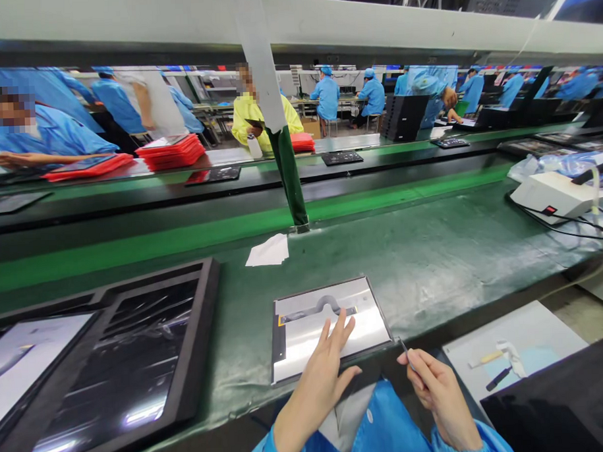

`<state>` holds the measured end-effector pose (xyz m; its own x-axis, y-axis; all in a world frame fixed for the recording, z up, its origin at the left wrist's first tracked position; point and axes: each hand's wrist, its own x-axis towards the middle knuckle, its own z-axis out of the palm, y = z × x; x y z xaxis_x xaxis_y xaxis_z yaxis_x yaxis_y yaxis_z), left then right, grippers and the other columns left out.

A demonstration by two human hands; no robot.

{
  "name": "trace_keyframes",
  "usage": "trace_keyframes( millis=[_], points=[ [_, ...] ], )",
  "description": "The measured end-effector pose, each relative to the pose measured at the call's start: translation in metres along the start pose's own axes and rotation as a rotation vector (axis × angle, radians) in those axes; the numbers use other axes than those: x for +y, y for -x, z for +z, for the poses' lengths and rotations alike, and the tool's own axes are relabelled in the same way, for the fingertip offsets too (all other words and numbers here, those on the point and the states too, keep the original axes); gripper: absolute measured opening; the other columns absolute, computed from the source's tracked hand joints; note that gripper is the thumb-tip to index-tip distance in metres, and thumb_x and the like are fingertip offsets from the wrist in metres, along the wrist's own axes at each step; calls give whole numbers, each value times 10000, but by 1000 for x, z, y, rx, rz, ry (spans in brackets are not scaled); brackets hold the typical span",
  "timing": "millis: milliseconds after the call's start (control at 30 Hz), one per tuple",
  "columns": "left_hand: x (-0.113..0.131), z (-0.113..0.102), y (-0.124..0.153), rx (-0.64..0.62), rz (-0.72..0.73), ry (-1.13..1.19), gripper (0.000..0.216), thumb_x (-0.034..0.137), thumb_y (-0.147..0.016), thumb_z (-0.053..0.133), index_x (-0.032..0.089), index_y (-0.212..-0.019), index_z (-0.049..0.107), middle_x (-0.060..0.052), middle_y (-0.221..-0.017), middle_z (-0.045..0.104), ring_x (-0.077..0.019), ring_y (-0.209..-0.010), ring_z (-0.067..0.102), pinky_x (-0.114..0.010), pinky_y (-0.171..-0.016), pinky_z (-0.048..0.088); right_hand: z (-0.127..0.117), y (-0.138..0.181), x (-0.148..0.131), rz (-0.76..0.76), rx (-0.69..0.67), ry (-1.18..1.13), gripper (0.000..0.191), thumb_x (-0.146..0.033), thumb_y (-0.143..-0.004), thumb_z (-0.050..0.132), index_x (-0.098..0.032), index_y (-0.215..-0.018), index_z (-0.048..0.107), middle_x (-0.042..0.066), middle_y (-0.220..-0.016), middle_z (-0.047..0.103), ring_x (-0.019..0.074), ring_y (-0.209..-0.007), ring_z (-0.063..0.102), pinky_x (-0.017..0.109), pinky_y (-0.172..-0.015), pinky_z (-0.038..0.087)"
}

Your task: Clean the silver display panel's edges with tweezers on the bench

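A silver-backed display panel (306,358) lies on the green bench mat in front of me, with a dark strip edged in orange across its back. My left hand (322,367) rests over the panel, fingers spread and holding nothing. Off the panel's lower right corner, my right hand (433,383) is closed in a pinch. Between its thumb and fingers is a thin, pointed metal tool that looks like tweezers (403,345), the tip close to that corner. A white cloth (267,250) sits behind the panel.
On the left, a black foam tray (206,321) holds dark, glossy panels. A white device with cables (552,201) stands at right. Below it, a white board (547,323) carries small hand tools. A green post (290,180) rises behind the mat. Co-workers sit beyond the conveyor (157,214).
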<state>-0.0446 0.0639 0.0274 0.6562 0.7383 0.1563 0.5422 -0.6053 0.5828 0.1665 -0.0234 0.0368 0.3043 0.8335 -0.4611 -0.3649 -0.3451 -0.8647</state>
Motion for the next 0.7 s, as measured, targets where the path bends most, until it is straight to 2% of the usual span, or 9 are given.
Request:
trace_keyframes(
  millis=[133,433,700],
  points=[
    [1,-1,0,7,12,12,1068,30,-846,649,384,-1549,-73,-87,-1620,193,-354,-1443,136,-572,-1104,402,-4,-1,0,-23,16,5,621,-727,-610,765,-134,-780,702,-98,-519,323,27,-445,153,199,-415,87],
    [2,-3,0,-2,9,14,1099,26,-846,651,380,-1541,-123,-88,-1612,225,-356,-1443,127,-566,-1099,413,-9,2,-13,-24,101,-11,646,-746,-530,791,-142,-735,694,-99,-503,308,23,-435,164,195,-412,80],
    [1,-2,1,5,9,15,1076,34,-853,651,382,-1545,-95,-97,-1617,214,-361,-1445,136,-571,-1101,409,-17,1,-24,-53,141,-13,645,-738,-498,810,-142,-714,694,-91,-491,331,25,-428,175,196,-412,72]
  ],
)
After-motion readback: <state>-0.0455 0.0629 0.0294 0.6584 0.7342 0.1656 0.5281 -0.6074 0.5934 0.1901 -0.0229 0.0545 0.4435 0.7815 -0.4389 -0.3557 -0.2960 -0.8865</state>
